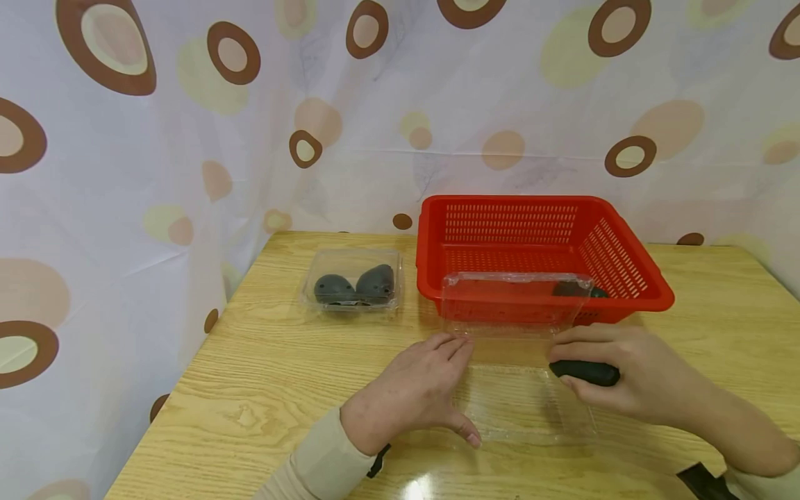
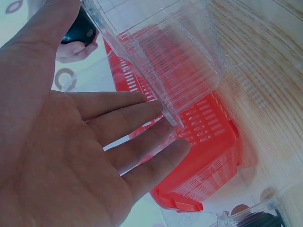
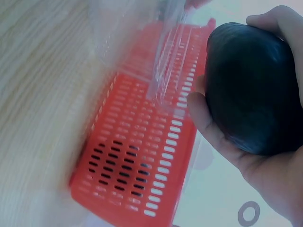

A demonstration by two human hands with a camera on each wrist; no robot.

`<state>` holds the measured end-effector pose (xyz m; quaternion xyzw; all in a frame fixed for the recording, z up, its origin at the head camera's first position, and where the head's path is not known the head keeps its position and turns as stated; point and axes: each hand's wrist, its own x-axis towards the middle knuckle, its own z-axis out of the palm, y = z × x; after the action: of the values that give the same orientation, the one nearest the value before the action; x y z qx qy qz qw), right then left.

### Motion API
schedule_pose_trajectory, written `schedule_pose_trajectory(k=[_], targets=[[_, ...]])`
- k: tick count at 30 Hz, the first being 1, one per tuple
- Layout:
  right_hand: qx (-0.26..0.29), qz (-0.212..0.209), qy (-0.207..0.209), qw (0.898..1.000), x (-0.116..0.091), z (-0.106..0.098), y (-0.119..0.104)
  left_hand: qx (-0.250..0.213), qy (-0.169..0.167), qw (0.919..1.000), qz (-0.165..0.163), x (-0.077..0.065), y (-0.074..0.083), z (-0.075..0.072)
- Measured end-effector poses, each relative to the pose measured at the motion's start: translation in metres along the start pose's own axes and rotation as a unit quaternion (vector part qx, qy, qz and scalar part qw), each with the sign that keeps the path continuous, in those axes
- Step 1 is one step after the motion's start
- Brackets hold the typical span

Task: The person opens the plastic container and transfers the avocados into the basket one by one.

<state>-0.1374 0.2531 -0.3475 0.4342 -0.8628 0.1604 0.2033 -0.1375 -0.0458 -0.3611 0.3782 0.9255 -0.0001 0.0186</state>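
Note:
A clear plastic clamshell box point(image 1: 512, 403) lies on the table with its lid point(image 1: 512, 298) raised. My left hand point(image 1: 419, 389) is at the box's left side, its fingers spread fairly straight and their tips right at the rim in the left wrist view. In my right hand point(image 1: 631, 375) is a dark green avocado point(image 3: 253, 90), gripped between thumb and fingers over the box's right side. Behind the lid stands a red plastic basket point(image 1: 650, 292). Inside it, near the front right, dark avocados point(image 1: 598, 292) are partly hidden by the basket's front wall and the lid.
To the left of the basket, a second clear box point(image 1: 353, 260) sits closed with two avocados point(image 1: 375, 283) inside. The wooden table point(image 1: 250, 389) meets a patterned cloth point(image 1: 375, 104) at the back and left.

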Motion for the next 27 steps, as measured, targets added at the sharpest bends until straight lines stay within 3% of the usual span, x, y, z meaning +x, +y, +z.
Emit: schedule_pose_trajectory(k=[13,20,27], targets=[[-0.031,-0.001,0.02,0.999,-0.005,-0.016,0.009,0.0,0.004,1.0,0.002,-0.001,-0.001,0.0],[-0.062,0.053,0.006,0.997,-0.009,-0.027,0.012,-0.003,0.002,1.0,0.004,-0.001,-0.001,0.0],[-0.092,0.084,0.018,0.992,-0.012,-0.033,0.021,-0.006,0.003,1.0,0.005,0.0,-0.001,0.001]])
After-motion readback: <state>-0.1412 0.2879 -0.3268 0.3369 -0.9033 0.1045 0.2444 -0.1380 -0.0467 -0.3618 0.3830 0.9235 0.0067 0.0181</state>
